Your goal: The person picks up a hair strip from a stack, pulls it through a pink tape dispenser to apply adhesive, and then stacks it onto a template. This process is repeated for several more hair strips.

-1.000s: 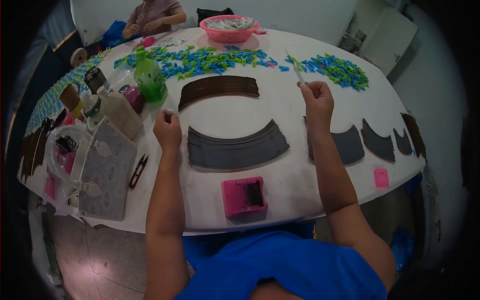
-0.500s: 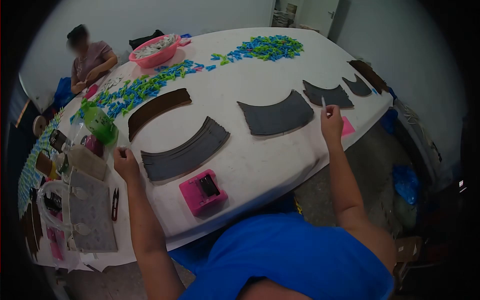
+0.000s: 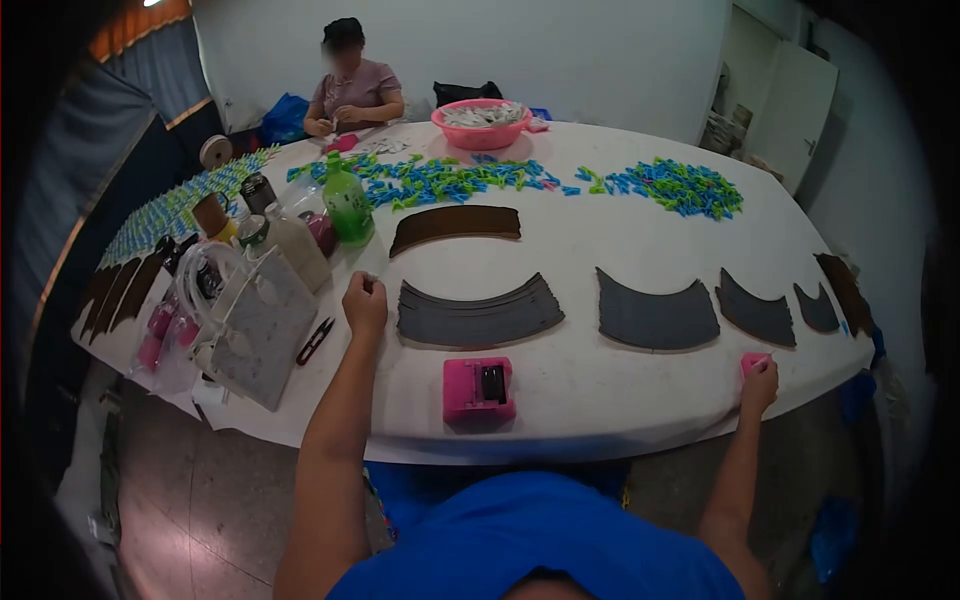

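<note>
- A white-covered table (image 3: 560, 395) stands before a pale wall.
- Left hand (image 3: 366, 308) reaches forward beside dark curved strips (image 3: 480, 317); right hand (image 3: 760, 388) stretches toward the near right edge.
- The small pink block (image 3: 749, 364) lies there, partly covered by that hand.
- Left fingers pinch a pale scrap (image 3: 373, 279); right fingers, nearly closed, grip a pale sliver (image 3: 762, 362).

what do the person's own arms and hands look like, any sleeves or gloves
The left arm and right arm are bare as far up as they show, with no sleeves visible. The left hand and right hand have no gloves, and no watch or bracelet shows. Rings are too small to tell. The top is plain bright blue.
</note>
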`<control>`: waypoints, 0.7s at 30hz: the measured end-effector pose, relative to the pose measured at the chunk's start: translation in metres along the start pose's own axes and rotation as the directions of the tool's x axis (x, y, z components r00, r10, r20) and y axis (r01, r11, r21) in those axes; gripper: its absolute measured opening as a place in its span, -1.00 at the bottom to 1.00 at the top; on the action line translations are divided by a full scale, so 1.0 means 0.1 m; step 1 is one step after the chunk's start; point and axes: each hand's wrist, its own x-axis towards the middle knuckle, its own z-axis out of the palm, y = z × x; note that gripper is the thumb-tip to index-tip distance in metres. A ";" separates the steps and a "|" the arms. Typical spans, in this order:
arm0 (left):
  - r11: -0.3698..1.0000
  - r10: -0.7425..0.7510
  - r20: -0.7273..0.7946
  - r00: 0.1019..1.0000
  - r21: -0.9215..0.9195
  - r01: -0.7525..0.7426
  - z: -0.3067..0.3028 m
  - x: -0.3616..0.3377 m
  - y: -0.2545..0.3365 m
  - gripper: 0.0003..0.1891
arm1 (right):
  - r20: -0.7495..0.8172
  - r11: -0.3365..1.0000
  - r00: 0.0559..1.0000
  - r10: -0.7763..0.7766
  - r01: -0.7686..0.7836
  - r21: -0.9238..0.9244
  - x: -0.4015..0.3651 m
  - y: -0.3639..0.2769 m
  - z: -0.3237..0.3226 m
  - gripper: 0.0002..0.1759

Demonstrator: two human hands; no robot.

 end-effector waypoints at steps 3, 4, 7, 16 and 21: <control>1.000 -0.018 0.018 1.000 -0.025 0.019 -0.15 -0.14 0.06 -0.89 | -0.012 0.997 0.997 -0.077 0.077 0.027 0.20 0.18 0.23 -0.64; 0.998 -0.022 0.028 0.999 -0.055 0.023 -0.20 -0.18 0.08 -0.89 | -0.029 0.993 0.993 -0.112 0.113 0.038 0.24 0.20 0.29 -0.62; 0.996 -0.035 0.061 0.998 -0.079 0.039 -0.35 -0.34 0.11 -0.90 | -0.012 0.977 0.977 -0.212 0.212 0.009 0.33 0.28 0.35 -0.61; 1.000 -0.026 0.151 0.988 -0.010 0.028 -0.75 -0.83 0.37 -0.90 | -0.297 0.787 0.836 -0.461 0.540 0.298 -0.23 -1.01 0.11 -0.79; 0.997 0.015 0.215 0.976 0.070 -0.030 -0.86 -1.04 0.52 -0.89 | -0.221 0.301 0.622 -0.751 0.621 0.724 -1.07 -2.40 -0.23 -0.84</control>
